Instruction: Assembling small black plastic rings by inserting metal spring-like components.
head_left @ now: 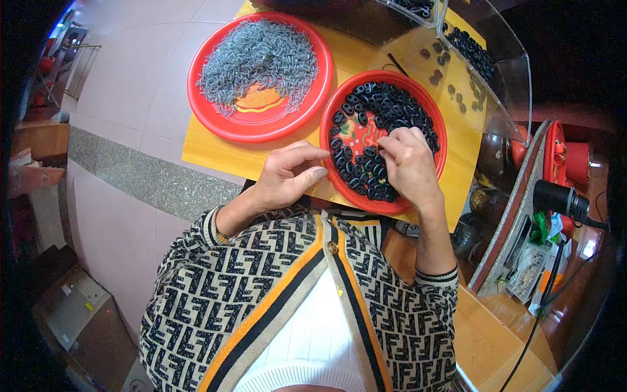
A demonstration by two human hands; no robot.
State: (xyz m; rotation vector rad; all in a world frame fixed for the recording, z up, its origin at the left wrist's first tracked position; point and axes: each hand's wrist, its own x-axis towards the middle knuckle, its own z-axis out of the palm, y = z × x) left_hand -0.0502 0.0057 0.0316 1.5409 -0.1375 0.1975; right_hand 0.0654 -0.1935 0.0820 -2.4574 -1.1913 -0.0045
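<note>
A round red tray (439, 157) holds many small black plastic pieces with two holes each, heaped at its far right and spread along the near side. My right hand (411, 166) is over this tray, its fingers curled and pinched together. Whatever lies between those fingertips is hidden. At the tray's left rim, my left hand (287, 176) has its thumb and index finger apart, and nothing shows between them. A second red tray (196, 85), farther left, is filled with small grey screw-like pieces (258, 62); its orange patterned bottom shows at the near side.
Both trays rest on a yellow board (215, 153). At the far right, a clear plastic box (516, 72) holds black pieces, with dark round bits beside them. A shelf on the right carries a black cylinder (555, 199), cables and small packages. Tiled floor (104, 176) lies to the left.
</note>
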